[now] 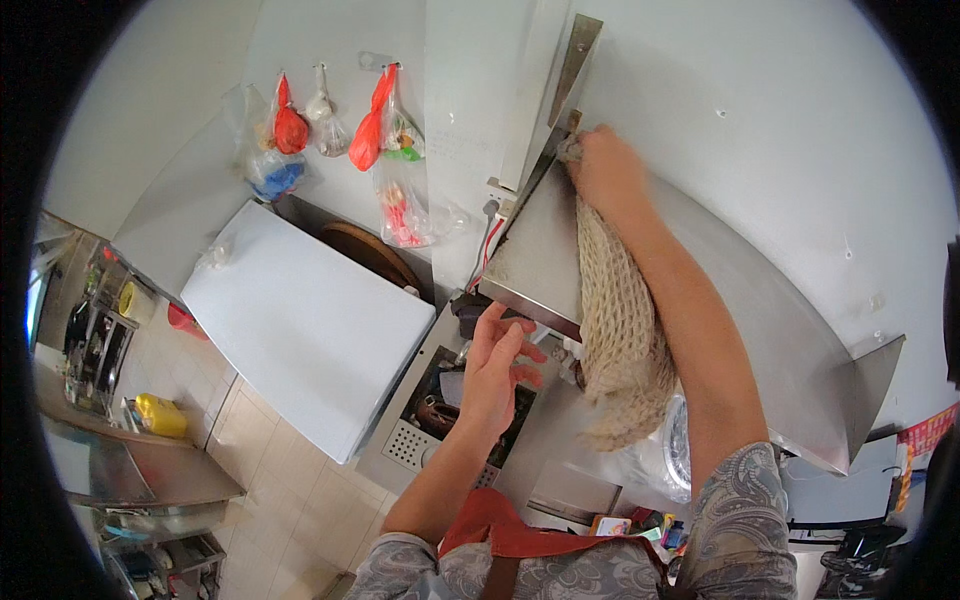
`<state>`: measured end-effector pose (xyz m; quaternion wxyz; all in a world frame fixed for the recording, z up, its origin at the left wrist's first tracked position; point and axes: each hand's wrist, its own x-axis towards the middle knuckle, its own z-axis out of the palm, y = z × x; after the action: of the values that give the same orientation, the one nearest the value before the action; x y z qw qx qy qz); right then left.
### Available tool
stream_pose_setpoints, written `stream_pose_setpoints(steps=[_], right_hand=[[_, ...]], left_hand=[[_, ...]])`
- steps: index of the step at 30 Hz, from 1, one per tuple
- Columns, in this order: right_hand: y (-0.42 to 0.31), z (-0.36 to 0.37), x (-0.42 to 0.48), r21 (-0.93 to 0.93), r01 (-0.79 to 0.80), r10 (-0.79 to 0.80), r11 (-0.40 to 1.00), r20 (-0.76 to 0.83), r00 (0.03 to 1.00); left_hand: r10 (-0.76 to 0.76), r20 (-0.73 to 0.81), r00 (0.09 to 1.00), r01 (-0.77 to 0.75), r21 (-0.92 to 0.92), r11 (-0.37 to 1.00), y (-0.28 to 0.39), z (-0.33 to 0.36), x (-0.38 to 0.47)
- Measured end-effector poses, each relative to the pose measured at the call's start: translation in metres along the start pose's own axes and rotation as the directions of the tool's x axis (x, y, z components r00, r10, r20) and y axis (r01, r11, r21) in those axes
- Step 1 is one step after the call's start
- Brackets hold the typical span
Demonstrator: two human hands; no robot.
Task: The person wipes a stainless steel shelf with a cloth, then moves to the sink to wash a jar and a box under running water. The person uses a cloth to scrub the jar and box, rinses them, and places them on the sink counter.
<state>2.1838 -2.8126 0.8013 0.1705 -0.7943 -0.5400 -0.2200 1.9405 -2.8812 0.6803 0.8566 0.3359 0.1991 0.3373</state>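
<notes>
My right hand (607,169) is closed on one end of a beige knitted mesh cloth (619,300), at the back left corner of a stainless steel shelf (720,255) against the wall. The rest of the cloth hangs down over the shelf's front edge, along my right forearm. My left hand (499,367) is below the shelf's front left corner with its fingers apart and nothing in them; whether a fingertip touches the shelf edge cannot be told. Beneath it, a metal unit (405,442) with a recess holds dark items.
A white-topped appliance (315,322) stands to the left. Red (291,127) and clear plastic bags hang on the wall above it. A plug and cables (491,208) are beside the shelf's left end. Plastic-wrapped items (675,450) lie below the cloth. A yellow container (161,415) is at the far left.
</notes>
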Motion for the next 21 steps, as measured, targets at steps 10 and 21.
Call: stream_pose_setpoints(steps=[10,21], right_hand=[[-0.029,-0.032,-0.062,0.483,0.313,-0.455,0.818,0.21,0.865],[-0.052,-0.056,-0.074,0.534,0.226,-0.396,0.815,0.228,0.889]], left_hand=[[0.123,0.026,0.992,-0.122,-0.042,0.992,0.003,0.018,0.021],[0.096,0.016,0.995,-0.095,-0.027,0.995,0.003,0.012,0.024]])
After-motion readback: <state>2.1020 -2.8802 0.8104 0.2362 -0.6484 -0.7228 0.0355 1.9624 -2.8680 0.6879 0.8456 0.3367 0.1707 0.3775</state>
